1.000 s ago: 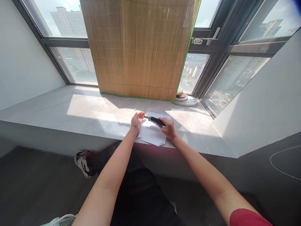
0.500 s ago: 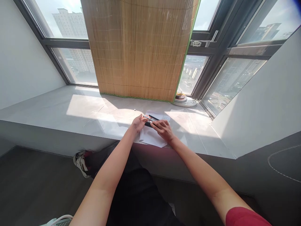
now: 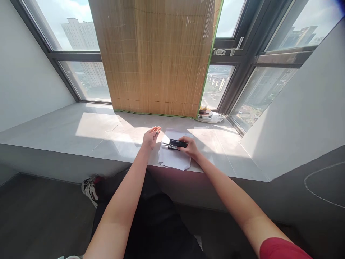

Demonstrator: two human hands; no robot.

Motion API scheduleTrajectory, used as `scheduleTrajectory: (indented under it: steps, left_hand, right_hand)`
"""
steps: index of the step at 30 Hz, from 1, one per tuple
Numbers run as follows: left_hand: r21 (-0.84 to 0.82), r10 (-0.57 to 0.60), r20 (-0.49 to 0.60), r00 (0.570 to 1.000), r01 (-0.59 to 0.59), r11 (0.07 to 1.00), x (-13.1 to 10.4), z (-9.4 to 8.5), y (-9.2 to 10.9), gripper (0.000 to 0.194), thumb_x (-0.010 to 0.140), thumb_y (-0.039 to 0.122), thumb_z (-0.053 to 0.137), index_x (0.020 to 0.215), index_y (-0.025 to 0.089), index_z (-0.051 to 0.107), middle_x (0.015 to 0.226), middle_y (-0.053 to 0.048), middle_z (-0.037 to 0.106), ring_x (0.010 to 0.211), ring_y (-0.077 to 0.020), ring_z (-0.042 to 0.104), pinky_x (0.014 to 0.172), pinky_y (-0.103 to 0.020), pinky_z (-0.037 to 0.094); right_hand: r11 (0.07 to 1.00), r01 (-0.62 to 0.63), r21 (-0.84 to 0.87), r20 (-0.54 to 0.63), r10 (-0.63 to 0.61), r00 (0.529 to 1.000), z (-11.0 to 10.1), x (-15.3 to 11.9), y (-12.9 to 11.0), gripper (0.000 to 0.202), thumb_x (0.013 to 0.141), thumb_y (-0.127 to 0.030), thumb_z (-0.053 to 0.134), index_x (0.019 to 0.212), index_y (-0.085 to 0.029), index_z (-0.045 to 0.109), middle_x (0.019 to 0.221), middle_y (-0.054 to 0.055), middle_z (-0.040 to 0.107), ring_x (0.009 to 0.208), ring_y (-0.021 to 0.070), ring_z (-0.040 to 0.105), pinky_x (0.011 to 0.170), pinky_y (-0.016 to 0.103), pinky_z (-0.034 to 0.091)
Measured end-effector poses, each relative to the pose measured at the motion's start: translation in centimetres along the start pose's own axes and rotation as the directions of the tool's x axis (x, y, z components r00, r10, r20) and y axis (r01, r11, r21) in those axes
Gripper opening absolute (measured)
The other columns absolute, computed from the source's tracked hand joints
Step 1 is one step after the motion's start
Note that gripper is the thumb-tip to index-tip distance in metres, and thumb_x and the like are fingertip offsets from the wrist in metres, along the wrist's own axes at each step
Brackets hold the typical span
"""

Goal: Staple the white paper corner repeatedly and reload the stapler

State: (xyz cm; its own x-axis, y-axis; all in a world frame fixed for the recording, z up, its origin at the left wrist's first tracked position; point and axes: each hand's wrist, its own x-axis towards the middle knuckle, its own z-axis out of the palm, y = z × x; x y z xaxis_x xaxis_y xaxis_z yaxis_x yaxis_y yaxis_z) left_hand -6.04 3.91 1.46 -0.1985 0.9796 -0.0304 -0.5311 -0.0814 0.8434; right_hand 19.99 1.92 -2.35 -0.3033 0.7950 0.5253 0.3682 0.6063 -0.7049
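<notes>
A black stapler (image 3: 178,143) lies over white sheets of paper (image 3: 175,160), its top lifted from the base and its silvery metal rail showing at the left end. My right hand (image 3: 190,146) is closed round the stapler's right end. To its left, my left hand (image 3: 151,137) is turned palm up above the sill, apart from the stapler. A small dark, thin piece sits between that thumb and the fingers, too small to name.
The papers rest near the front edge of a pale window sill (image 3: 107,126). A bamboo blind (image 3: 156,61) hangs behind, down to the sill. A stack of round plates or discs (image 3: 206,114) stands by the right window. My shoe (image 3: 90,190) is below at left.
My left hand has moved left, away from the stapler, and holds a small piece. My right hand keeps the stapler, now lower over the paper with its rail in view.
</notes>
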Motion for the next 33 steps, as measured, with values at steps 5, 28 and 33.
scheduleTrajectory:
  steps: [5,28,33]
  left_hand:
    - [0.103,0.099,0.213,0.972,-0.123,0.987,-1.8,2.8,-0.6,0.026,0.089,0.022,0.086,0.108,0.014,0.07,0.109,-0.016,0.083,0.112,-0.0269,0.08,0.117,-0.051,0.056]
    - [0.939,0.377,0.229,0.897,-0.307,0.159,0.6,-1.1,0.3,0.023,0.103,0.023,0.056,0.121,0.018,0.069,0.118,-0.017,0.074,0.118,-0.0335,0.069,0.099,-0.045,0.053]
    - [0.957,0.281,0.177,0.943,-0.098,-0.272,2.4,-6.4,0.4,0.031,0.101,0.023,0.053,0.125,0.012,0.071,0.133,-0.025,0.065,0.128,-0.0402,0.06,0.107,-0.052,0.046]
  right_hand:
    - [0.998,0.06,-0.037,0.03,-0.059,0.998,0.5,0.2,-0.3,0.033,0.092,-0.052,0.075,0.11,-0.025,0.07,0.105,0.006,0.076,0.097,0.0247,0.069,0.085,0.039,0.056]
    - [0.934,-0.204,-0.295,-0.725,-0.08,0.684,-5.6,0.0,2.4,0.022,0.099,-0.039,0.065,0.091,-0.022,0.076,0.101,0.013,0.078,0.101,0.0304,0.066,0.087,0.045,0.056]
    - [0.745,-0.554,-0.37,-0.666,0.203,0.718,-11.6,1.6,7.0,0.016,0.09,-0.029,0.067,0.087,-0.017,0.078,0.092,0.013,0.077,0.088,0.0281,0.066,0.092,0.043,0.054]
